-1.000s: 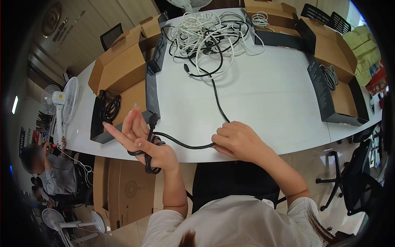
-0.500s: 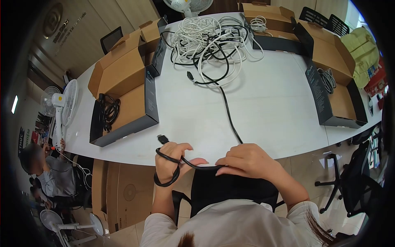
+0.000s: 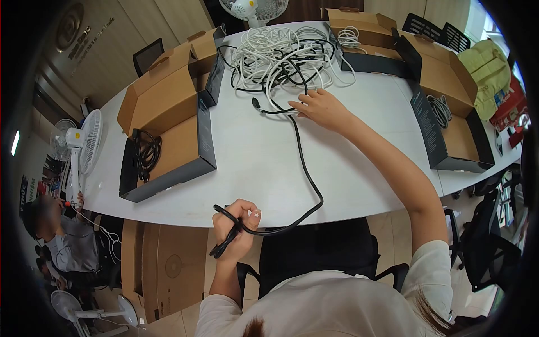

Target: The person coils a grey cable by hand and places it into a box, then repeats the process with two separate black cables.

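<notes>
My left hand [image 3: 237, 229] is closed around a black cable [image 3: 304, 163], near the table's front edge. One loop of it goes round the hand, and its held end is mostly hidden by the fingers. From there the cable sags to the right and climbs back across the table to a tangled pile of white and black cables [image 3: 269, 53]. At the pile's near side my right hand [image 3: 323, 109] pinches a black cable between fingers and thumb. A black plug [image 3: 256, 104] lies just left of those fingers.
Open cardboard boxes flank the pile: a left box [image 3: 168, 160] holds a coiled black cable [image 3: 147, 154], a right box [image 3: 463, 140] holds a grey coil [image 3: 439, 110]. A back-right box [image 3: 379, 63] holds a white coil [image 3: 348, 37]. Another person [image 3: 70, 236] sits at left.
My right hand has left the cable beside my left hand and reached forward to the pile. My left hand has closed more tightly, and the cable between hand and pile hangs slacker.
</notes>
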The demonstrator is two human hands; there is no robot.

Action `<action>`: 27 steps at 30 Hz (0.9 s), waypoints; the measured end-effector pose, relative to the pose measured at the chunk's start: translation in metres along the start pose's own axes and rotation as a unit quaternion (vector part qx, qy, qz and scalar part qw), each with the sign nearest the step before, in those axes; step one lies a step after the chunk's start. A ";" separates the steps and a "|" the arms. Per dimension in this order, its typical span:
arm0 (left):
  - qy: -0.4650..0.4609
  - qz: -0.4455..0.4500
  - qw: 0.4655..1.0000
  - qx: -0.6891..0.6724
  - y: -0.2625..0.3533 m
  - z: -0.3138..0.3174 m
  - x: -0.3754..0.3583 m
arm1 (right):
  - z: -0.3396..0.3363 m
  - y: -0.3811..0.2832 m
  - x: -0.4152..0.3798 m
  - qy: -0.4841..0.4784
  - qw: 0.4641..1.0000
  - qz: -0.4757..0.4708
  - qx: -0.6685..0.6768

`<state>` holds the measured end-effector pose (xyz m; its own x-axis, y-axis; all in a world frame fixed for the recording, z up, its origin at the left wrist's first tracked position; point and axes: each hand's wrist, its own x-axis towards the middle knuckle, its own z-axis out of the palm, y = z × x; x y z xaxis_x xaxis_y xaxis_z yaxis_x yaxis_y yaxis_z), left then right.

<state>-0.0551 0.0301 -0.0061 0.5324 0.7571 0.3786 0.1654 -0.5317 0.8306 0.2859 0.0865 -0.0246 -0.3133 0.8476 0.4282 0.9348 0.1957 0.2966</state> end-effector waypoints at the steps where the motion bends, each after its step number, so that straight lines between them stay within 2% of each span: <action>1: -0.018 -0.013 1.000 -0.023 0.001 -0.003 0.000 | 0.006 0.007 0.006 -0.009 1.000 -0.005 -0.021; 3: -0.046 -0.031 0.996 -0.074 0.001 -0.009 -0.001 | 0.018 0.020 0.014 -0.027 0.998 -0.017 -0.063; 6: -0.077 -0.033 0.987 -0.139 -0.007 -0.016 0.000 | 0.033 0.036 0.028 -0.008 0.998 0.028 -0.064; 10: -0.123 -0.085 0.964 -0.220 -0.018 -0.028 -0.005 | 0.050 0.045 0.039 -0.042 0.992 0.105 -0.049; 13: -0.179 -0.066 0.936 -0.295 -0.031 -0.036 -0.011 | 0.060 0.052 0.050 -0.045 0.984 0.161 -0.067; 14: -0.200 -0.039 0.930 -0.305 -0.037 -0.040 -0.011 | 0.063 0.054 0.055 -0.059 0.978 0.187 -0.068; 17: -0.175 -0.014 0.878 -0.446 -0.042 -0.049 -0.010 | 0.064 0.059 0.065 -0.075 0.966 0.235 -0.077; 18: -0.182 0.032 0.859 -0.478 -0.047 -0.052 -0.009 | 0.065 0.061 0.067 -0.076 0.963 0.247 -0.080; 19: -0.198 0.054 0.853 -0.480 -0.049 -0.058 -0.008 | 0.067 0.063 0.067 -0.065 0.963 0.243 -0.092; 21: -0.248 0.095 0.805 -0.531 -0.064 -0.069 -0.010 | 0.072 0.067 0.067 -0.043 0.964 0.235 -0.117; 23: -0.297 0.137 0.749 -0.576 -0.077 -0.080 -0.012 | 0.077 0.072 0.070 -0.054 0.951 0.279 -0.117; 25: -0.269 0.172 0.743 -0.588 -0.074 -0.086 -0.016 | 0.074 0.073 0.070 -0.064 0.939 0.318 -0.110; 27: -0.263 0.207 0.711 -0.619 -0.078 -0.096 -0.023 | 0.072 0.077 0.067 -0.075 0.929 0.350 -0.096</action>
<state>-0.1598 0.0910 -0.0402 0.6130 0.2135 0.7607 -0.7797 0.3192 0.5387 0.3494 0.1940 -0.0345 0.4009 0.7955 0.4545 0.8490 -0.5089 0.1419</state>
